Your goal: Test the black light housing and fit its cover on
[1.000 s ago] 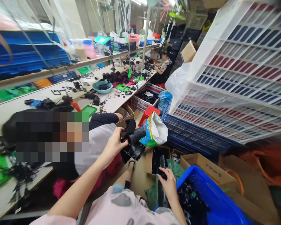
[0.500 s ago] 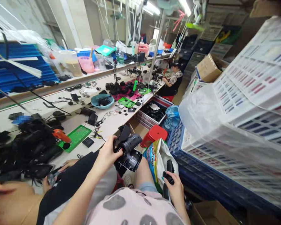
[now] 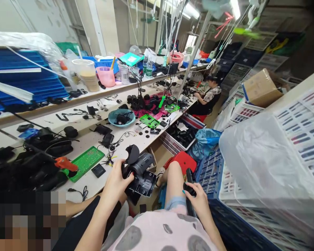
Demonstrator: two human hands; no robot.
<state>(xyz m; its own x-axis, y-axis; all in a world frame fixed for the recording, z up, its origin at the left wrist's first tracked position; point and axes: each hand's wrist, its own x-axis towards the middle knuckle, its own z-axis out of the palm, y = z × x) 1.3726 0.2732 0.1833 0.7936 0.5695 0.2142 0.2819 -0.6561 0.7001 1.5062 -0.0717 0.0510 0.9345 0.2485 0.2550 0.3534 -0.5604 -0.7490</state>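
My left hand (image 3: 118,179) is closed round several black plastic housing parts above my lap. One is a ribbed cylindrical housing (image 3: 143,164); under it hangs an open shell (image 3: 146,183) with its inside showing, and a rounded piece (image 3: 132,154) stands up by my fingers. Beside my right thigh, my right hand (image 3: 199,199) grips a long black plastic part (image 3: 189,177), its lower end running down along my shorts. What exactly these parts belong to I cannot tell. The two hands are apart.
On the workbench (image 3: 125,141) lie a green board (image 3: 87,162), a blue basket (image 3: 121,118), an orange-handled tool (image 3: 66,164) and black parts. A red stool (image 3: 185,161) and crates (image 3: 230,188) stand right. A co-worker's arm (image 3: 80,205) is close left; another person (image 3: 209,94) sits farther off.
The view has swung, so bench and crates appear shifted rightward. The printed sack by my right hand has gone out of sight. Both hands still hold their black parts.
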